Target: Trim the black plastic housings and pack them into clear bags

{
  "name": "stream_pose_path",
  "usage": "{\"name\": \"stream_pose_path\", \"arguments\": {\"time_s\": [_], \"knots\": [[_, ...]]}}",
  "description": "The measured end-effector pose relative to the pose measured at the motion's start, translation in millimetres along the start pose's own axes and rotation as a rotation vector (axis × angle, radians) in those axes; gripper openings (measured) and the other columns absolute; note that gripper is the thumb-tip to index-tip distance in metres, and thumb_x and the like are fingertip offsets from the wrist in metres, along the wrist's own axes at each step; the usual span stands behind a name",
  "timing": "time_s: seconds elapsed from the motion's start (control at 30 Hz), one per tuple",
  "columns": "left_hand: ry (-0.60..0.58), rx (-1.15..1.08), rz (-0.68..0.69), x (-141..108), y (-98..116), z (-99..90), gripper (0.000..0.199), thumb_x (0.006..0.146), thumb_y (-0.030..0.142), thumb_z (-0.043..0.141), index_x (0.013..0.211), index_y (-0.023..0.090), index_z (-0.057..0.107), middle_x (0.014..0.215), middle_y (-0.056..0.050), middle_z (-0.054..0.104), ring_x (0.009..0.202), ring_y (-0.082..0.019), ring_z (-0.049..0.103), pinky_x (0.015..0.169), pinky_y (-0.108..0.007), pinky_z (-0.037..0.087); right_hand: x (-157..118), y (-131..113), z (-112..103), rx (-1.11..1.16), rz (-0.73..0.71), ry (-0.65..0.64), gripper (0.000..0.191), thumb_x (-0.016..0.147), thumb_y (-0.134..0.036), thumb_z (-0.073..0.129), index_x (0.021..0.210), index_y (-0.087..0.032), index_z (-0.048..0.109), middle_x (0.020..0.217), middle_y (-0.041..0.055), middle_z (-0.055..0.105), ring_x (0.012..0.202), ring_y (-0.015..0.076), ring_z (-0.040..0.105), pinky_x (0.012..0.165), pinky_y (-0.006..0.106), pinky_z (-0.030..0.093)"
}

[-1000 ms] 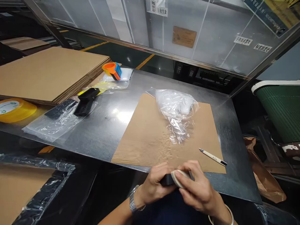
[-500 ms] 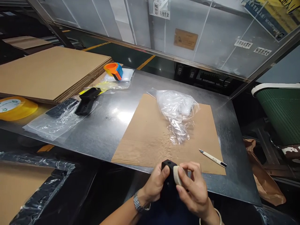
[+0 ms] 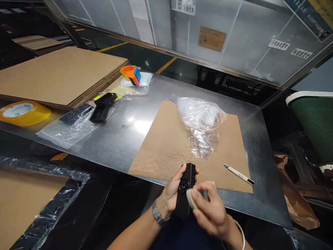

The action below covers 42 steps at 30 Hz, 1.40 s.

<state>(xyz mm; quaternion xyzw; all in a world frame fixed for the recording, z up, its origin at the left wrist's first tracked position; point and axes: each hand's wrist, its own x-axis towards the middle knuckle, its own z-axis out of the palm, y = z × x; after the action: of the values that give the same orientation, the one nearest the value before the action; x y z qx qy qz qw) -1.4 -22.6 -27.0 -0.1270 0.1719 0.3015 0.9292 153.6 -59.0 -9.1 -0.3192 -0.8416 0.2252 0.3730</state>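
Note:
A black block-like part (image 3: 186, 187) with a round recess in its face is upright in my left hand (image 3: 170, 194), whose fingers wrap behind it near the table's front edge. My right hand (image 3: 212, 208) pinches a pale, rounded pad (image 3: 191, 199) against or close beside the part's right side. Beyond both hands lies a flat cardboard sheet (image 3: 161, 146). Crumpled clear plastic (image 3: 199, 118) rests on the sheet, and a white pen marked A26 (image 3: 238, 174) lies near its right edge.
Stacked cardboard (image 3: 65, 74), an orange and blue tape dispenser (image 3: 131, 74), a black tray-like piece (image 3: 102, 107) on plastic bags and a yellow tape roll (image 3: 24, 113) occupy the left. A metal-framed translucent panel (image 3: 161, 27) stands behind the metal table (image 3: 114, 139).
The black part has been turned, so its long face with the round recess now shows. My left-hand fingers reach round its far side. The head view has shifted slightly.

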Motion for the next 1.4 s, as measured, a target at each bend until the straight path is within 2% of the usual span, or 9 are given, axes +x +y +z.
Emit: {"name": "stream_pose_path", "arguments": {"time_s": [0.17,0.33,0.57,0.7,0.83,0.93,1.03,1.2,1.4], "knots": [[0.122,0.001,0.116,-1,12,0.4,0.03,0.088,0.036,0.045,0.094,0.01,0.059,0.085,-0.007,0.069,0.08,-0.021,0.066,0.08,-0.043,0.049,-24,-16,8,0.002,-0.03,-0.046,0.058,0.08,-0.014,0.044,0.137,-0.017,0.032,0.103,0.0129,0.047,0.093,0.0242,0.046,0.073,0.043,0.046],[0.305,0.136,0.329,-1,3,12.2,0.029,0.088,0.038,0.046,0.086,0.011,0.057,0.07,-0.005,0.065,0.06,-0.014,0.063,0.065,-0.031,0.052,-18,-16,6,-0.115,-0.039,-0.059,0.059,0.077,-0.008,0.047,0.135,-0.014,0.035,0.105,0.0146,0.046,0.096,0.0241,0.046,0.076,0.042,0.047],[0.317,0.157,0.308,-7,-2,13.0,0.045,0.085,0.052,0.042,0.087,0.01,0.057,0.067,-0.007,0.065,0.054,-0.016,0.061,0.056,-0.028,0.051,-1,-18,4,-0.133,0.031,-0.163,0.056,0.078,-0.005,0.047,0.133,-0.014,0.037,0.105,0.0137,0.048,0.095,0.0213,0.047,0.078,0.038,0.047],[0.252,0.109,0.189,-9,0,9.3,0.049,0.086,0.053,0.038,0.086,0.008,0.059,0.066,-0.009,0.066,0.054,-0.017,0.063,0.055,-0.027,0.05,-10,-16,4,-0.069,-0.027,-0.176,0.053,0.078,-0.006,0.047,0.131,-0.012,0.04,0.104,0.0136,0.047,0.094,0.0214,0.046,0.076,0.038,0.047],[0.175,0.069,0.13,-13,0,11.0,0.048,0.086,0.051,0.041,0.088,0.007,0.061,0.072,-0.009,0.068,0.06,-0.017,0.065,0.063,-0.029,0.051,-25,-2,-7,-0.105,0.097,-0.141,0.056,0.08,-0.001,0.044,0.133,-0.014,0.039,0.109,0.0142,0.045,0.1,0.0223,0.045,0.081,0.04,0.046],[0.207,0.146,0.16,-15,-7,13.1,0.047,0.084,0.051,0.046,0.089,0.007,0.062,0.07,-0.009,0.068,0.061,-0.018,0.064,0.063,-0.028,0.05,-18,3,-11,-0.084,0.121,-0.039,0.053,0.082,-0.005,0.044,0.133,-0.017,0.039,0.11,0.014,0.045,0.101,0.0235,0.047,0.08,0.042,0.046],[0.26,0.221,0.195,-17,-17,13.6,0.046,0.084,0.049,0.046,0.096,0.008,0.063,0.07,-0.009,0.068,0.059,-0.018,0.063,0.061,-0.027,0.048,1,5,-11,-0.098,0.045,-0.083,0.052,0.083,-0.009,0.047,0.133,-0.018,0.039,0.113,0.0141,0.046,0.103,0.0244,0.046,0.081,0.044,0.046],[0.303,0.279,0.046,-26,-20,11.7,0.046,0.087,0.048,0.042,0.088,0.008,0.064,0.061,-0.007,0.065,0.047,-0.014,0.058,0.046,-0.022,0.041,17,6,-16,-0.108,0.015,-0.101,0.055,0.083,-0.004,0.044,0.135,-0.019,0.036,0.111,0.0132,0.047,0.104,0.0226,0.046,0.081,0.041,0.047],[0.202,0.321,0.182,-26,-24,5.8,0.026,0.084,0.036,0.052,0.097,0.015,0.06,0.066,-0.004,0.066,0.056,-0.014,0.061,0.056,-0.023,0.045,14,8,-17,-0.094,0.023,-0.134,0.058,0.081,-0.002,0.046,0.136,-0.019,0.036,0.113,0.0129,0.045,0.105,0.0226,0.043,0.083,0.041,0.045]]}}
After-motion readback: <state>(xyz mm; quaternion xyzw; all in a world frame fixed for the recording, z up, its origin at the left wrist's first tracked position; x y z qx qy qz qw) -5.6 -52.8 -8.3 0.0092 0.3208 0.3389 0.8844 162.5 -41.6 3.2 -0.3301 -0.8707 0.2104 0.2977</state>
